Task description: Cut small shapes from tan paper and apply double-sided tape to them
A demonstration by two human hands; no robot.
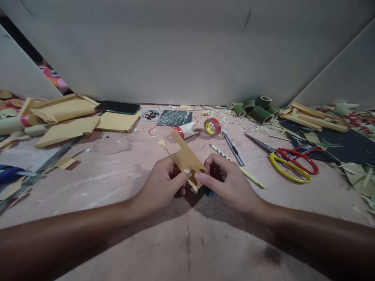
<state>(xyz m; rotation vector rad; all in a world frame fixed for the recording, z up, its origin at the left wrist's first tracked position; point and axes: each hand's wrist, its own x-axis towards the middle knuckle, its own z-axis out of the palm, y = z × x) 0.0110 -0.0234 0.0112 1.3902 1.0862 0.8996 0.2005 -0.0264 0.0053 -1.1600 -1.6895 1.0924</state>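
While both hands (159,183) (230,179) pinch folded brown paper (187,155), round dish (142,116) beyond, dark bits (151,115) inside

Two hands, one left hand (164,183) and one right hand (231,175), hold one piece of brown paper (189,154). Around them on the counter (164,242) lie one red-banded tube (190,130) at twelve o'clock, one tape roll (216,125) at one, one utility knife (233,148) at two and one pair of scissors (274,151) near three. At least five green tube sections (261,114) sit between one and two. One dark sheet (175,118) is between eleven and twelve, one dish (141,115) at eleven, its contents too small to count, one phone (118,107) between ten and eleven, and at least three folded brown pieces (68,131) at ten.
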